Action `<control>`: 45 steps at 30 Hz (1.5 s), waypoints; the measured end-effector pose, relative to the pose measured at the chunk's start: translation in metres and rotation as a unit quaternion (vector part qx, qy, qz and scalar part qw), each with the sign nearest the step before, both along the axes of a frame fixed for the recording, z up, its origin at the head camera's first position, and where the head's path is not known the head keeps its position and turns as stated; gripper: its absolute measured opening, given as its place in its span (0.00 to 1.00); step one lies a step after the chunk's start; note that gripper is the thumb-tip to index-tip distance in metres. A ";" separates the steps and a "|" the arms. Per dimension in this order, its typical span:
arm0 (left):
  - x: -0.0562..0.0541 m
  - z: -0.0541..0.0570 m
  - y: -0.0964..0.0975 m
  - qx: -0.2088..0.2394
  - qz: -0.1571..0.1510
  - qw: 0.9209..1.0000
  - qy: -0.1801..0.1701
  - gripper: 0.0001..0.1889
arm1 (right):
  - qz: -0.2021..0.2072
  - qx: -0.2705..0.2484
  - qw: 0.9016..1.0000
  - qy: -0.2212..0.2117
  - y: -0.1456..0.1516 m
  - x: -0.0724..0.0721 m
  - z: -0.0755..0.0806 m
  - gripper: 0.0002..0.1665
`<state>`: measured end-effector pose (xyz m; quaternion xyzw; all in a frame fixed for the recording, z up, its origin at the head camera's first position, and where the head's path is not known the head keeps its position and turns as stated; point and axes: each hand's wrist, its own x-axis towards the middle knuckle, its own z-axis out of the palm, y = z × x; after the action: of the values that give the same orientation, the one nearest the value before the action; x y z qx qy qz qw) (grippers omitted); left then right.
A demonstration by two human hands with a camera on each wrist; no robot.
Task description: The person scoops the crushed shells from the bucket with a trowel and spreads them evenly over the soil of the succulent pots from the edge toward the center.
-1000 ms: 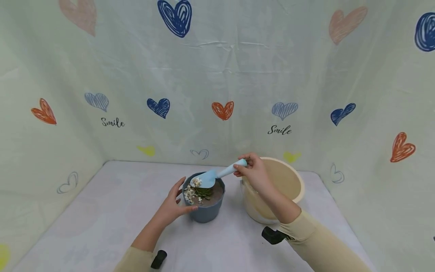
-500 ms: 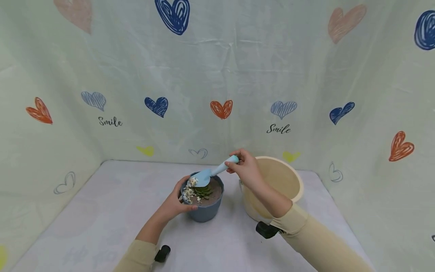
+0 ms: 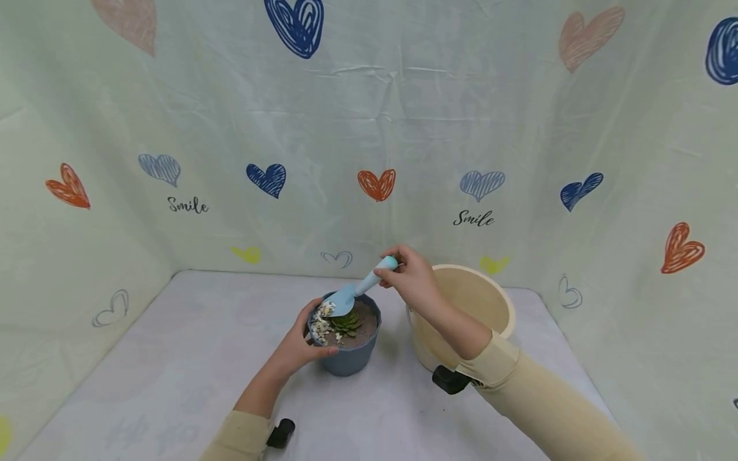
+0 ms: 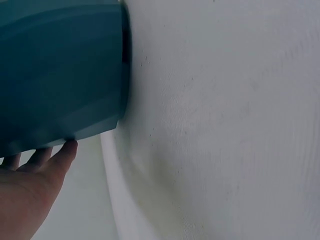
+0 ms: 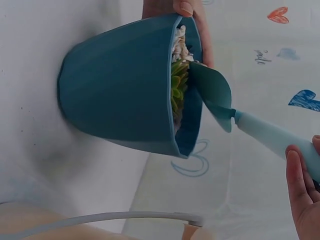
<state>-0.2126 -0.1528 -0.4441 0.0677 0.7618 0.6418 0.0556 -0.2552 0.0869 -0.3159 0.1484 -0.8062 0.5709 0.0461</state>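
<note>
- Head view: likely light, stiff shovel is pinched by right hand, sensibly at the handle.
- Pot is gripped in left hand, fingers widely spread.

The left wrist view crops the tapered blue plastic pot; the right forearm partly hides the round cream plastic bucket.

Plain beige sleeves that stopped short of the left hand and right hand, black blocks that jutted beside the cuffs
</note>
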 end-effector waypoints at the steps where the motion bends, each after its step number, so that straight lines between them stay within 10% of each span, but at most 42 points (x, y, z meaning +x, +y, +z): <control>1: 0.000 0.000 0.001 0.002 0.002 1.000 0.000 0.56 | 0.002 0.006 1.000 0.002 -0.001 0.000 0.001 0.15; 45: 0.016 -0.005 0.018 -0.029 0.069 0.997 0.005 0.58 | 0.034 0.136 0.988 0.062 -0.011 0.008 0.028 0.15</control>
<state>-0.1965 -0.1353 -0.4489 0.0167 0.7831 0.6217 0.0095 -0.2469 0.0763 -0.2882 0.2156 -0.8665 0.4468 0.0555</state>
